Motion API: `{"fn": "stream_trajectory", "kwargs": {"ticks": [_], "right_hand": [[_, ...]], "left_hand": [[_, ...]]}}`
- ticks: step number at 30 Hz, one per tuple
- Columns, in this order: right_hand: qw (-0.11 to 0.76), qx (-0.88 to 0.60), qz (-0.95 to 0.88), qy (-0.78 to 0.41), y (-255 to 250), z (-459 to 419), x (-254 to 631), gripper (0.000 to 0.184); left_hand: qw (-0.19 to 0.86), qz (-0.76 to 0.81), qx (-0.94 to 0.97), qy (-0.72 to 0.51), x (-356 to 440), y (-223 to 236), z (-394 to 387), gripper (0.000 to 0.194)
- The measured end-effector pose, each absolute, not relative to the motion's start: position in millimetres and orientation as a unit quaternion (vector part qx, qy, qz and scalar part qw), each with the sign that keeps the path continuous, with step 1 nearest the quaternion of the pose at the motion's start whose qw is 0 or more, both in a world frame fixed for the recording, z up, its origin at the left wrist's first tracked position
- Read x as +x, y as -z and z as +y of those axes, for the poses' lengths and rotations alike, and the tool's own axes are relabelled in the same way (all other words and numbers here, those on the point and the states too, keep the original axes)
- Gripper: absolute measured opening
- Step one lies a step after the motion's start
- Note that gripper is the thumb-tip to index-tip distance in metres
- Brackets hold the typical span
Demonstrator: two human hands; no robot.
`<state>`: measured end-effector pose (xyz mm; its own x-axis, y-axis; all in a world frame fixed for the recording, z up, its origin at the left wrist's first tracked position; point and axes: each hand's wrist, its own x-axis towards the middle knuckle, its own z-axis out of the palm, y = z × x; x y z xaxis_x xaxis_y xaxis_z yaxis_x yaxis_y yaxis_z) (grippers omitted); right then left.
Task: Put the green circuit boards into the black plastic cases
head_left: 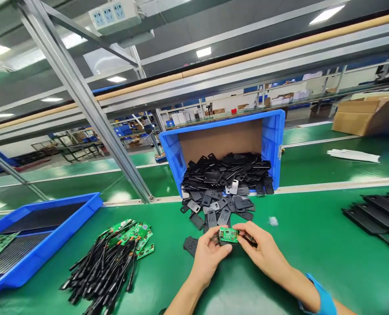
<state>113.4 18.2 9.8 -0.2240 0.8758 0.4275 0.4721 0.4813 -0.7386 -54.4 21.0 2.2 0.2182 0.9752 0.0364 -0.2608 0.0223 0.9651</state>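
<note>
My left hand (210,253) grips the left end of a green circuit board (228,235) between thumb and fingers. At the board's other end, my right hand (258,245) pinches its edge, with a dark part, perhaps a cable, partly hidden under the fingers. A small display and tiny components face up on the board. Just beyond my hands lies a heap of black plastic covers (219,208), spilling out of a blue bin (222,124) tipped on its side. One loose black cover (190,246) rests beside my left wrist.
Several circuit boards with black cables (105,258) are piled at the left. Farther left stands a shallow blue tray (50,249) with boards in it. Black flat parts (374,214) lie at the right, below a white glove (353,155) and a cardboard box (358,116). A metal post (92,113) rises at left.
</note>
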Motion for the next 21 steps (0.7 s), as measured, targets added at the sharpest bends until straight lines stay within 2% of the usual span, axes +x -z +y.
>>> {"fn": "stream_trajectory", "kwargs": {"ticks": [3, 8, 14, 21], "right_hand": [[0.426, -0.459, -0.737, -0.255, -10.0, 14.7, 110.6, 0.026], [0.442, -0.471, -0.715, -0.268, -5.3, 17.0, 112.7, 0.026], [0.452, -0.457, -0.713, -0.279, -2.6, 17.9, 113.6, 0.019], [0.439, -0.446, -0.719, -0.303, 0.0, 15.8, 110.5, 0.022]], "left_hand": [[0.655, 0.34, 0.425, -0.524, -57.7, 0.4, 19.4, 0.043], [0.698, 0.298, 0.37, -0.536, -53.1, 1.8, 19.4, 0.031], [0.704, 0.309, 0.364, -0.525, -52.1, 2.2, 19.0, 0.044], [0.72, 0.295, 0.361, -0.515, -51.4, 3.4, 18.0, 0.041]]}}
